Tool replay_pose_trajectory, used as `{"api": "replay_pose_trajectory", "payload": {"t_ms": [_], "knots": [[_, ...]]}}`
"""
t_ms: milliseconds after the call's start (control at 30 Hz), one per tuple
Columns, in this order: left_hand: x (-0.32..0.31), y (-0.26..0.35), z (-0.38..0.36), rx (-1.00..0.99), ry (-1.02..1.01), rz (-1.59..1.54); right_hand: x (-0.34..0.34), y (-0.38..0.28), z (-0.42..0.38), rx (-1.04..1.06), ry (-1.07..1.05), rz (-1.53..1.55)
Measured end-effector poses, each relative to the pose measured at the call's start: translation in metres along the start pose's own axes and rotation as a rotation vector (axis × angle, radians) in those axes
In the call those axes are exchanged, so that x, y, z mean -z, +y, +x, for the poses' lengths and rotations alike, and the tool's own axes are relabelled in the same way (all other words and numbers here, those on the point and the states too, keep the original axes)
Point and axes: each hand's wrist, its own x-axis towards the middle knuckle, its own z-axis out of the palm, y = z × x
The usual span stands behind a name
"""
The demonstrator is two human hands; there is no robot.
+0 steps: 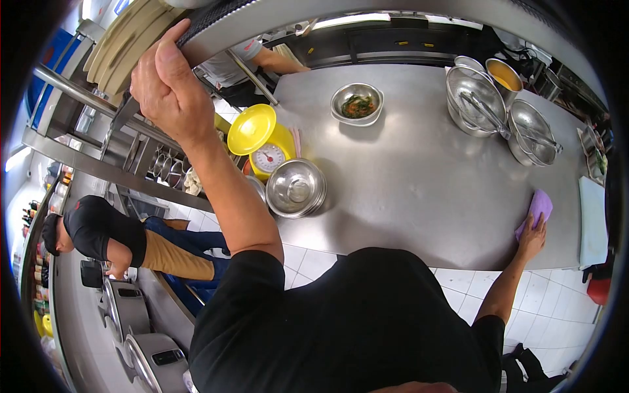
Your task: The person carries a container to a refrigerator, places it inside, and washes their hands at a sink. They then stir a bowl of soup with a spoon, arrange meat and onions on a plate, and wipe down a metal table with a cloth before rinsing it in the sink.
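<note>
My left hand point(171, 92) is raised to the end of the overhead metal shelf point(216, 38), its thumb against the edge and its fingers curled, their tips hidden. Beside it is a stack of beige plates point(124, 49). Far to the right, my right hand point(533, 237) grips a purple cloth point(540, 207), which lies bunched on the steel table point(406, 190) near its front right part.
Nested steel bowls point(296, 188) and a yellow kitchen scale point(268, 157) stand at the table's left. A bowl of food point(357, 105) sits at the back. Strainers point(473, 98) with tongs are at right, near a folded pale cloth point(593, 221). A co-worker point(105, 229) bends at left.
</note>
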Motion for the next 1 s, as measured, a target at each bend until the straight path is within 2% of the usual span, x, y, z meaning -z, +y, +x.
{"api": "replay_pose_trajectory", "payload": {"t_ms": [733,833,933,1000], "knots": [[0.000,-0.001,-0.001,-0.010,0.006,-0.013,-0.009,0.005,0.004,-0.040,-0.046,-0.020],[-0.004,-0.004,0.001,-0.082,0.089,-0.044,-0.008,0.005,0.003,-0.039,-0.039,-0.008],[-0.007,-0.002,0.000,-0.074,0.123,-0.066,-0.005,0.002,0.003,-0.040,-0.043,-0.032],[-0.001,0.003,0.000,0.002,0.039,-0.054,-0.002,0.000,0.003,-0.047,-0.050,-0.042]]}}
